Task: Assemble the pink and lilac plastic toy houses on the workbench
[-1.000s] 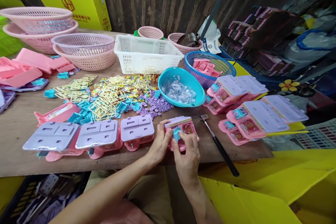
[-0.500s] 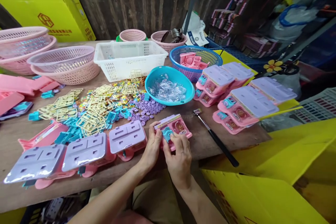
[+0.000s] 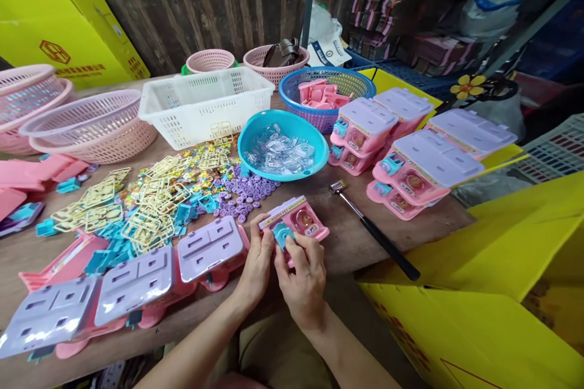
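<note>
Since the earlier frame, the view has swung so that the goods on the tabletop (image 3: 356,249) appear further left; the toy house (image 3: 292,223) has shifted only slightly with it. The left hand (image 3: 255,264) remains clamped on the left side of the house. The right hand (image 3: 303,279) remains closed, thumb and fingers together, on the turquoise part (image 3: 281,233).

Location: the house is held at the near edge of the tabletop, between the row of lilac-topped houses (image 3: 137,282) and the hammer (image 3: 376,234). Whether its base touches the surface cannot be told.

Current step, as judged: seating or adjusting the turquoise part on the front panel. The next move calls for a firm left-hand grip and even pressure until the part sits flush.

Appearance: pink front, tilted back to face upward; yellow lettered strip (image 3: 281,214) along the upper edge; round clear window (image 3: 303,220) at right, with a brown figure visible inside. The fingers hide the lower front.
</note>
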`<state>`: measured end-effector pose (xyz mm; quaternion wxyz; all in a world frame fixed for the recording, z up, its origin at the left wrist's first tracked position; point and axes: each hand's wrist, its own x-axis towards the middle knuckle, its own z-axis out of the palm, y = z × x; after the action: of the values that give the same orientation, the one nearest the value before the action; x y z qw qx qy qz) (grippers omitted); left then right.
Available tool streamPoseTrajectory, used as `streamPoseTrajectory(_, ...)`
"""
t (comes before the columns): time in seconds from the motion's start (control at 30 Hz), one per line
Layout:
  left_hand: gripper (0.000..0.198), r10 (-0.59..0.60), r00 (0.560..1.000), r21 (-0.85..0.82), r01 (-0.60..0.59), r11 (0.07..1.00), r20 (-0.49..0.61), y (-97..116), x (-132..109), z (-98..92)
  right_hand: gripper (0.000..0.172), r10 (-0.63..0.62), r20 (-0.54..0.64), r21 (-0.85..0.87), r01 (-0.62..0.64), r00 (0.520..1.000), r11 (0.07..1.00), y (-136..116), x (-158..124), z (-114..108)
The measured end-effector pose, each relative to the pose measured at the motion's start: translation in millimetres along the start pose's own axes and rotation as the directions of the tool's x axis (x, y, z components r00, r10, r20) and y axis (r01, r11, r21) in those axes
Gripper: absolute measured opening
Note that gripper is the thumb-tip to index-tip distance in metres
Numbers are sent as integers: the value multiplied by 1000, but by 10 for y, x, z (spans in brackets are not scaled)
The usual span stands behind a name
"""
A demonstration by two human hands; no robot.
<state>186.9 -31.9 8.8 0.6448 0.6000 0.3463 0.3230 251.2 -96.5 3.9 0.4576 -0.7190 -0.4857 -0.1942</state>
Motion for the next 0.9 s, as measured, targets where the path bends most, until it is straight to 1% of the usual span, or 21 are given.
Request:
streamPoseTrajectory(0.2, 38, -9, 1000, 33, 9, 999, 1, -27, 9, -28, 20, -28, 44, -39, 29, 999, 999, 6, -30, 1)
streamPoseTrajectory(0.33, 38, 6, 999, 34, -7, 999, 33, -22, 16, -54, 20, -25, 70, -47, 28, 997, 999, -4, -39, -11)
streamPoseTrajectory(0.4, 43, 9, 998, 17, -10, 1000, 62, -25, 17, -70, 19, 2, 91, 2, -2, 996, 1000, -4, -3, -58)
streamPoseTrajectory(0.47, 54, -4, 997, 6, 4, 1000, 83, -26, 12, -80, 18, 24, 159, 110, -42, 987, 993, 33, 67, -135)
streamPoseTrajectory(0.5, 58, -16, 995, 8, 15, 1000, 97, -22, 7, -82, 19, 40, 191, 152, -70, 981, 986, 71, 114, -176)
streamPoseTrajectory(0.57, 59, -27, 992, 18, 25, 1000, 120, 0, -7, -77, 22, 102, 220, 176, -142, 970, 974, 179, 222, -237)
streamPoseTrajectory(0.63, 57, -26, 990, 35, 21, 999, 136, 36, -21, -67, 36, 167, 260, 188, -219, 951, 958, 302, 328, -255)
streamPoseTrajectory(0.7, 56, -23, 989, 49, 16, 999, 144, 71, -31, -59, 52, 205, 362, 240, -304, 909, 922, 399, 411, -241)
streamPoseTrajectory(0.77, 55, -29, 988, 61, 20, 998, 151, 89, -38, -56, 51, 216, 467, 295, -381, 857, 876, 446, 462, -223)
streamPoseTrajectory(0.8, 55, -29, 987, 69, 18, 997, 156, 90, -41, -56, 49, 229, 490, 310, -413, 841, 856, 452, 477, -220)
streamPoseTrajectory(0.9, 54, 1, 984, 82, -16, 997, 178, 71, -45, -51, 44, 256, 509, 334, -463, 822, 821, 432, 490, -231)
